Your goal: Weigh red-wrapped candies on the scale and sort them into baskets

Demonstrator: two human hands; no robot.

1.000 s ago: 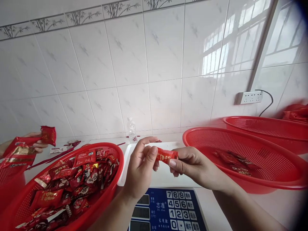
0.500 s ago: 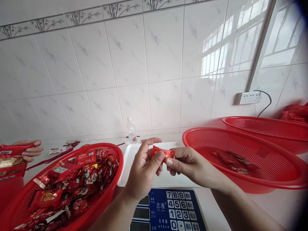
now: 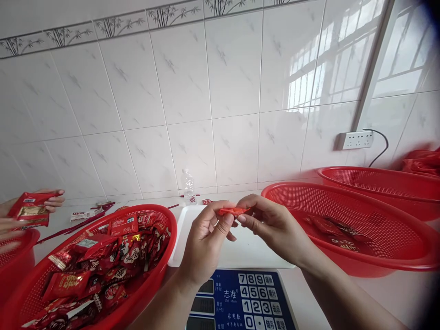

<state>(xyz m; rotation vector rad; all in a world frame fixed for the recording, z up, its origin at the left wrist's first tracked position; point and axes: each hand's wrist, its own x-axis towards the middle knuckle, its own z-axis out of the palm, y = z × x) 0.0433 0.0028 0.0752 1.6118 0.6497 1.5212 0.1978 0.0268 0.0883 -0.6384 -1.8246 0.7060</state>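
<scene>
Between my two hands is a small red wrapped candy [image 3: 234, 211], seen nearly edge-on above the white weighing tray [image 3: 220, 245]. My left hand [image 3: 209, 233] pinches one end of it between thumb and fingers. On the other end, the thumb and forefinger of my right hand [image 3: 270, 224] are closed. Below my hands lies the scale's blue keypad panel [image 3: 230, 295]. To the left stands a red basket [image 3: 174, 229] full of red packaged snacks [image 3: 99, 261]. On the right, another red basket [image 3: 388, 215] holds several packets [image 3: 335, 233].
At far left a co-worker's hands [image 3: 53, 201] hold a red packet [image 3: 32, 208] over a red basket [image 3: 17, 250]. A clear plastic bottle [image 3: 188, 187] stands by the tiled wall. One more red basket [image 3: 378, 181] is at the back right, under a power strip [image 3: 355, 140].
The candy has been tilted from showing its printed face to nearly edge-on. My right fingers have risen slightly. At far left, the co-worker's packet has shifted and a second hand has come in.
</scene>
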